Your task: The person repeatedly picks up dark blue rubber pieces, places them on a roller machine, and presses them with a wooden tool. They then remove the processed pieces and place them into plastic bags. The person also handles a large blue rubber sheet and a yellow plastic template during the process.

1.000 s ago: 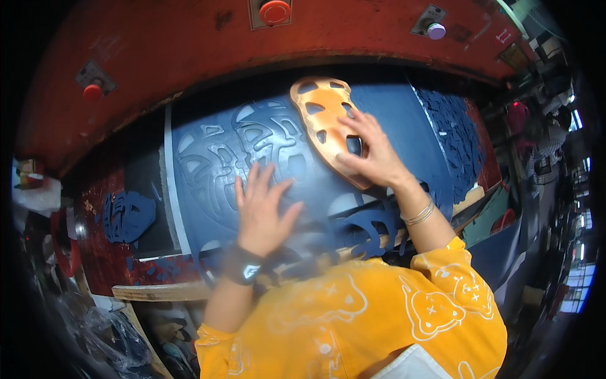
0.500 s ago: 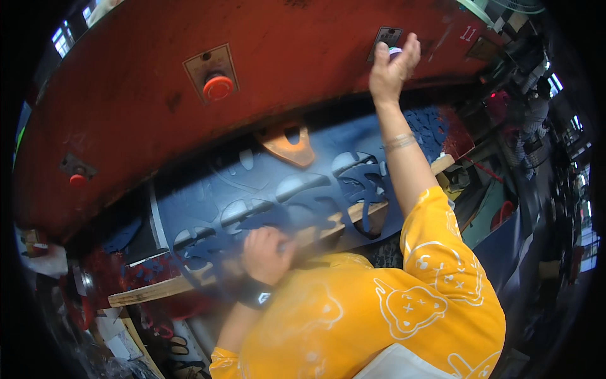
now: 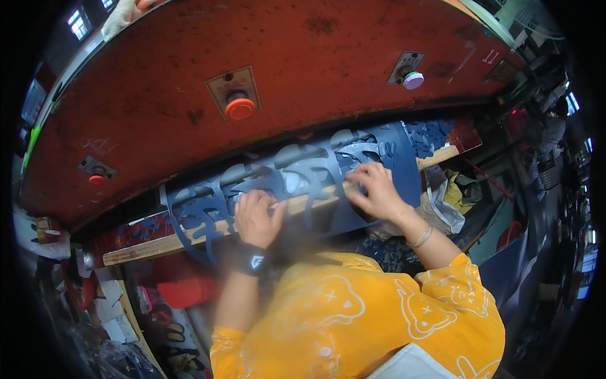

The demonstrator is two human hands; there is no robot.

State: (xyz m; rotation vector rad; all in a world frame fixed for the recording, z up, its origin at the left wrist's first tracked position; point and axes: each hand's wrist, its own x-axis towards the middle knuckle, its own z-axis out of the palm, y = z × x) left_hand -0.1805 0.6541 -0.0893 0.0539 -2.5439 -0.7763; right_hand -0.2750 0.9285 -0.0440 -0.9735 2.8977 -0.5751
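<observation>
A dark blue sheet (image 3: 396, 151) with rows of rounded cut-outs lies along the bed below a red machine beam. Thin loops of it hang over a wooden strip (image 3: 158, 247) at the near side. My left hand (image 3: 255, 218) rests on its near part, fingers forward and thumb spread to the right. Farther right, my right hand (image 3: 379, 192) has bent fingers and thumb on the sheet's webbing, seemingly gripping it; the fingertips are partly hidden. Only a sliver of an orange tool (image 3: 305, 136) shows at the beam's lower edge.
On the red beam (image 3: 315, 69) are two red push buttons (image 3: 240, 108) (image 3: 96, 180) and a pale one (image 3: 413, 80). Another person's gloved hand (image 3: 118, 19) is at the beam's top left. Blue scraps (image 3: 429, 136) lie at the bed's right end; a red container (image 3: 184, 289) stands below left.
My right hand has come down from the pale button to the sheet. My left hand stays near the sheet's front. The beam now hides most of the orange tool.
</observation>
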